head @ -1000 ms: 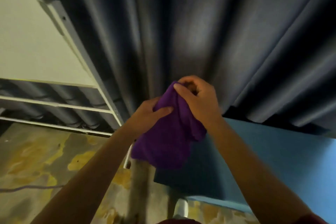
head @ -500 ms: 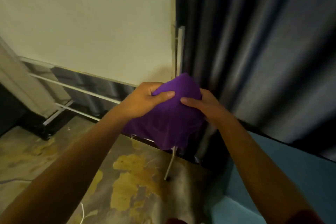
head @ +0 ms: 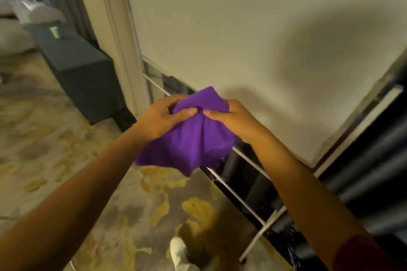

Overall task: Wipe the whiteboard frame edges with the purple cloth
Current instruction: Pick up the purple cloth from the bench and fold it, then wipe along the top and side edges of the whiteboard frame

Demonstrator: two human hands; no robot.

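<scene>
The purple cloth [head: 193, 138] hangs bunched between both hands, just in front of the whiteboard's lower edge. My left hand [head: 163, 116] pinches its upper left part with thumb and fingers. My right hand [head: 233, 119] grips the upper right part, thumb pointing left. The whiteboard [head: 253, 39] fills the upper right, off-white and blank, with a thin pale frame [head: 361, 114] along its right side. The part of the bottom frame edge behind the cloth is hidden.
White stand bars [head: 244, 200] run below the board. Dark curtain folds [head: 374, 171] hang at the right. A pale pillar [head: 114, 35] stands left of the board, with a dark box [head: 81, 68] on the patterned floor [head: 55, 138] beside it.
The view has swung left, from the curtain to the board face. Both hands kept hold of the cloth and regripped it, now side by side near the board's lower edge.
</scene>
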